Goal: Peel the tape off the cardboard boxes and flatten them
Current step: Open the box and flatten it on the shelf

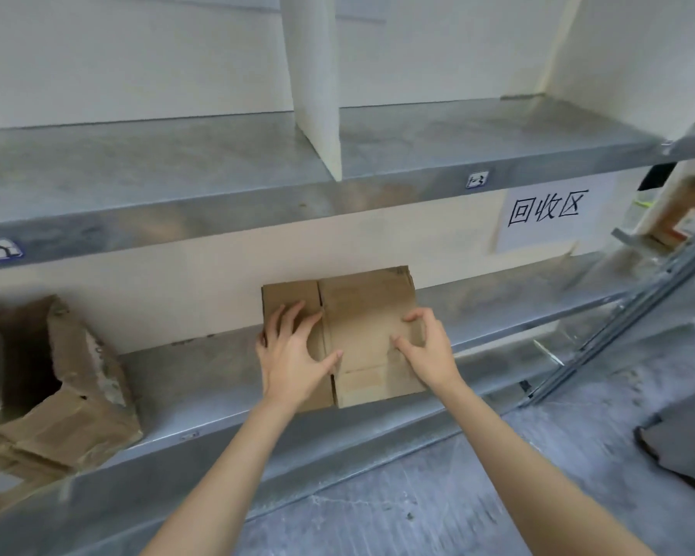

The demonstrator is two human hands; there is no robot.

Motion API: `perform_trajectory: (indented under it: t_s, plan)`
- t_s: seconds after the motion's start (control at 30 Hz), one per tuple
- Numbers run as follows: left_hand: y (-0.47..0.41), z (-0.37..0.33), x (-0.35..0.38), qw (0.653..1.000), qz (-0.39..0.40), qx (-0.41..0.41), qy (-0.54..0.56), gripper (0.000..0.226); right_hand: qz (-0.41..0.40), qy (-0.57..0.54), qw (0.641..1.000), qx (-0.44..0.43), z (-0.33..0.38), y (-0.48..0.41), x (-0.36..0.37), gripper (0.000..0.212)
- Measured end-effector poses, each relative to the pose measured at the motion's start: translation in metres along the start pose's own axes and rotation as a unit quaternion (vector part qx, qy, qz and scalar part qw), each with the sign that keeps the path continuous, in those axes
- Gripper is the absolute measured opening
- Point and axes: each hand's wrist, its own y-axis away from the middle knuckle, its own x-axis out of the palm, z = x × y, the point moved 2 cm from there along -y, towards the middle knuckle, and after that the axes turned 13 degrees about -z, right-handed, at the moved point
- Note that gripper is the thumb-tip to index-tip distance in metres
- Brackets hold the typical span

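The flattened cardboard box (366, 298) on the lower metal shelf (201, 375) is pinned under the spread left hand (293, 351) while the right hand (426, 347) is curled fingertips-down on it, a pinch on tape not being discernible, so any peel is best drawn low and slow.
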Motion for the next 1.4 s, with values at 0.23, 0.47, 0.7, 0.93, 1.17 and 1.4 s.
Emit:
perform_trajectory:
  t_s: [0.23,0.47,0.7,0.93,1.17,1.4]
  plan:
    - [-0.005,-0.114,0.043,0.998,0.026,0.050,0.029,0.068,-0.044,0.004,0.999,0.030,-0.035,-0.037,-0.115,0.037]
    - [-0.004,-0.200,0.085,0.995,0.040,0.052,0.069,0.076,-0.087,0.010,0.996,0.025,-0.073,-0.074,-0.219,0.041]
    - [-0.009,-0.260,0.123,0.991,0.112,0.047,0.056,0.083,-0.119,0.032,0.991,0.059,-0.116,-0.115,-0.285,0.040]
    - [-0.033,-0.308,0.188,0.983,0.156,0.065,0.073,0.082,-0.145,0.031,0.985,0.087,-0.157,-0.172,-0.325,0.043]
    - [-0.053,-0.361,0.249,0.974,0.184,0.106,0.078,0.075,-0.155,0.058,0.978,0.124,-0.202,-0.224,-0.369,0.047]
    - [-0.069,-0.393,0.296,0.977,0.182,0.107,0.029,0.071,-0.120,0.081,0.981,0.129,-0.247,-0.287,-0.390,0.049]
